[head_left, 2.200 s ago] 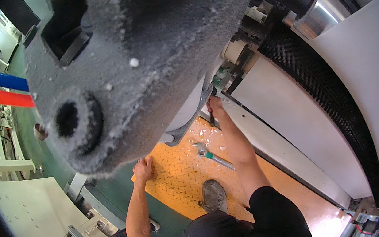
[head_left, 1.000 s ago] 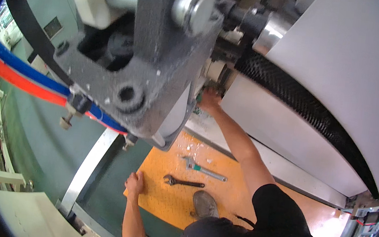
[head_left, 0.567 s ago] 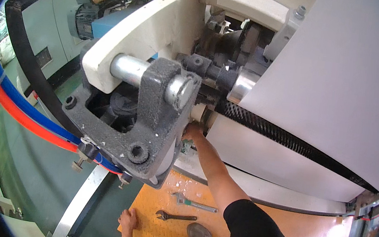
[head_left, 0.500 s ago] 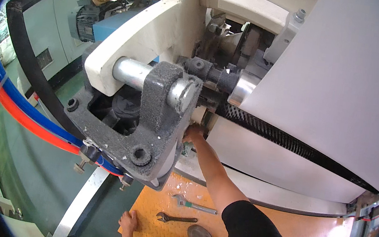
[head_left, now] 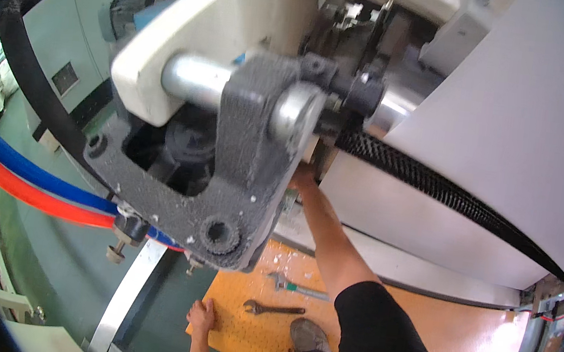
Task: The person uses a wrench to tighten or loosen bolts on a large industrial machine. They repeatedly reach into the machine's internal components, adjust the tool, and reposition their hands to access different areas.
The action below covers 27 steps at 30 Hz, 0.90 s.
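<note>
My right arm reaches under the speckled dark grey bracket into the machine. The back of my right hand shows beside the bracket's lower right side; its fingers are hidden there, and so is whatever they touch. Down at the left edge of the orange floor plate, my left hand appears empty, its thumb apart from loosely bent fingers. Between my arms on that plate lie a dark adjustable wrench and, farther from me, a silver adjustable wrench with a green band, partly covered by my right arm.
A thick metal pin passes through the bracket and a cream machine arm. Blue hose and red hose curve in from the left. Wide white sheeting and a black ribbed strip fill the right. White scraps litter the plate.
The view has shifted closer to the bracket, which looks larger. My right hand remains beside it, now more hidden. My left hand stays at the plate's edge. Both wrenches lie still.
</note>
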Each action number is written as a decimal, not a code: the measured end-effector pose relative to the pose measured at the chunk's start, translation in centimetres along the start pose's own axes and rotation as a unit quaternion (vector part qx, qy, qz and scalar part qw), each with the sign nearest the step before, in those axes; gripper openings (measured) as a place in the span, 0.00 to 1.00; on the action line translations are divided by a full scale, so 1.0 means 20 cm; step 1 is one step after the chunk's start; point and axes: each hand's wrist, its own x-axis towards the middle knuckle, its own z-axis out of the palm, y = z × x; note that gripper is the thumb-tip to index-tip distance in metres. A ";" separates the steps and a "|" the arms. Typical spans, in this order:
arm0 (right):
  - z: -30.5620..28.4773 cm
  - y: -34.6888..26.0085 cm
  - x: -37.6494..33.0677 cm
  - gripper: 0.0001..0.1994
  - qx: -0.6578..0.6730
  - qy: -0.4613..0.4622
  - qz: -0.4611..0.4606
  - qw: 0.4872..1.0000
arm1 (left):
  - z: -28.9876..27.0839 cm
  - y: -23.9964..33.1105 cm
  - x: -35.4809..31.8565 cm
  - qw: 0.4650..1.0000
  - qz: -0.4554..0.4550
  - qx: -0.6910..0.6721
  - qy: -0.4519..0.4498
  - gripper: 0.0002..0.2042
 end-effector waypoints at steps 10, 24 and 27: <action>0.07 -0.05 0.12 0.46 0.083 -0.057 -0.006 0.995 | -0.02 -0.08 -0.01 0.996 -0.039 0.024 -0.074 0.29; -0.06 0.00 0.06 0.42 0.043 -0.152 -0.016 0.987 | -0.03 0.78 -0.16 0.876 0.412 -0.133 0.214 0.08; -0.13 0.04 -0.04 0.41 -0.045 -0.071 -0.037 0.996 | 0.05 1.09 -0.11 0.868 0.459 -0.166 0.089 0.08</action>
